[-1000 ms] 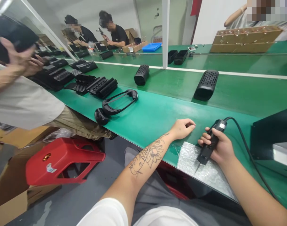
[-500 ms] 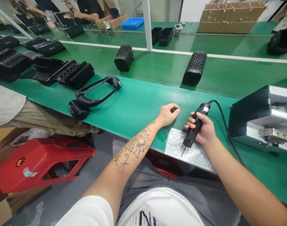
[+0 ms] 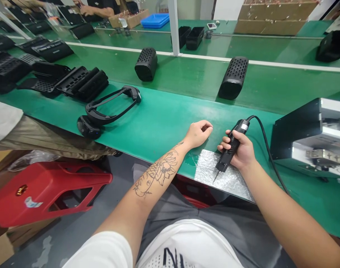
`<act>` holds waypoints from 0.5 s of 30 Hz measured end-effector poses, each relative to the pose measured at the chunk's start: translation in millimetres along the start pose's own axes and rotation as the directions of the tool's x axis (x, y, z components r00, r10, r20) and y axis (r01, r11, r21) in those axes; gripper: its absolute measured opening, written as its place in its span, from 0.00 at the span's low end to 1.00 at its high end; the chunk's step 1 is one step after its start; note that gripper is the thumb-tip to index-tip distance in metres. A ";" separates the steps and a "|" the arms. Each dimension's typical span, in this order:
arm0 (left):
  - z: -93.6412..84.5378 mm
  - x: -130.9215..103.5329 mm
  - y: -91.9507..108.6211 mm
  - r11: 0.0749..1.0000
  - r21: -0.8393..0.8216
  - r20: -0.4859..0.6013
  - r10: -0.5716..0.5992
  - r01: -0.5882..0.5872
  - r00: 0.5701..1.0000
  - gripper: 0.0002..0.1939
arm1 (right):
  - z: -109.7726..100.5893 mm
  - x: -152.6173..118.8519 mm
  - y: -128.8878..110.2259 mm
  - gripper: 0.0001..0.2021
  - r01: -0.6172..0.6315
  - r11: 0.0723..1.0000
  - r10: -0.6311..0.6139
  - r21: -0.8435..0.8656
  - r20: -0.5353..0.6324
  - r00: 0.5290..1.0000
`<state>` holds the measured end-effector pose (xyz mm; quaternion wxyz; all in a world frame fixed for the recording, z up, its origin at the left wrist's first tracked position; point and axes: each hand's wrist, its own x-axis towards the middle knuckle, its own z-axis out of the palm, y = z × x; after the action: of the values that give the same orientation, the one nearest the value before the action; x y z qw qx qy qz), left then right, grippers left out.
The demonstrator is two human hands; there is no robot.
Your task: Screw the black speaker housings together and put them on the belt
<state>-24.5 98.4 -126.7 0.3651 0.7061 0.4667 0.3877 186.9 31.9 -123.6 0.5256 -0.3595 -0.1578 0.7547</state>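
My right hand (image 3: 239, 147) grips a black electric screwdriver (image 3: 231, 145), its thin bit slanting down over a silvery foil-like sheet (image 3: 207, 165) at the bench's front edge. A black cord (image 3: 266, 149) leads from the tool's upper end. Resting on the green bench (image 3: 161, 123) to the left, my left hand (image 3: 199, 134) has its fingers curled in towards the thumb, and nothing shows in them. Beyond the hands, a black perforated speaker-like housing (image 3: 233, 79) lies on the green strip, with a similar housing (image 3: 146, 64) farther left.
A boxy metal machine (image 3: 312, 137) stands at the right. Leftward lie a black headset with a strap (image 3: 110, 111) and several black housing parts (image 3: 80, 83). A white post (image 3: 174, 28) rises behind. A red stool (image 3: 47, 190) and another person's leg (image 3: 55, 137) are at left.
The view has tipped slightly, so most things sit a little higher in the picture. Both hands keep nearly the same pose, and the screwdriver is still held over the foil-like sheet.
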 end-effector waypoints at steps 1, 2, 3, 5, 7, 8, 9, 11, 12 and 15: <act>-0.2 0.0 0.1 1.000 0.000 0.001 0.000 0.000 1.000 0.06 | -0.1 0.1 0.0 0.21 0.002 1.000 -0.002 0.000 -0.001 1.000; -0.3 0.0 0.3 1.000 0.000 0.003 0.000 0.000 1.000 0.06 | -0.1 0.0 -0.1 0.21 0.004 1.000 -0.004 0.000 -0.003 1.000; -0.5 0.0 0.7 1.000 -0.001 0.004 0.000 0.001 1.000 0.06 | 0.2 -0.1 -0.2 0.21 0.004 1.000 -0.004 -0.001 -0.005 1.000; -0.6 -0.2 1.6 1.000 -0.003 0.009 -0.002 0.002 1.000 0.06 | 1.0 -0.6 -0.2 0.22 0.004 1.000 -0.004 -0.001 -0.008 1.000; -0.6 -0.8 2.4 1.000 -0.007 0.013 -0.009 0.009 1.000 0.06 | 1.6 -1.1 0.0 0.22 0.004 1.000 -0.004 0.000 -0.012 1.000; -0.5 -1.1 2.8 1.000 -0.010 0.016 -0.015 0.015 1.000 0.06 | 1.6 -1.2 0.2 0.21 0.005 1.000 -0.005 0.002 -0.015 1.000; -0.5 -1.2 3.0 1.000 -0.015 0.019 -0.022 0.022 1.000 0.06 | 1.5 -1.2 0.3 0.21 0.006 1.000 -0.006 0.004 -0.017 1.000; -0.7 -0.5 3.5 0.999 -0.032 0.029 -0.040 0.041 0.999 0.06 | 0.9 -0.7 0.1 0.21 0.006 1.000 -0.005 0.009 -0.022 1.000; -0.8 0.2 3.9 0.998 -0.043 0.033 -0.051 0.053 0.998 0.05 | 0.8 -0.3 -0.3 0.20 0.004 1.000 -0.003 0.011 -0.021 1.000; -1.6 3.2 7.0 0.992 -0.082 0.029 -0.092 0.094 0.995 0.04 | 2.9 -0.1 -2.4 0.19 -0.001 1.000 0.001 0.011 0.000 1.000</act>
<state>-22.4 99.6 -119.2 0.4177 0.6725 0.4779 0.3805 186.5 33.2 -120.1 0.5271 -0.3566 -0.1534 0.7560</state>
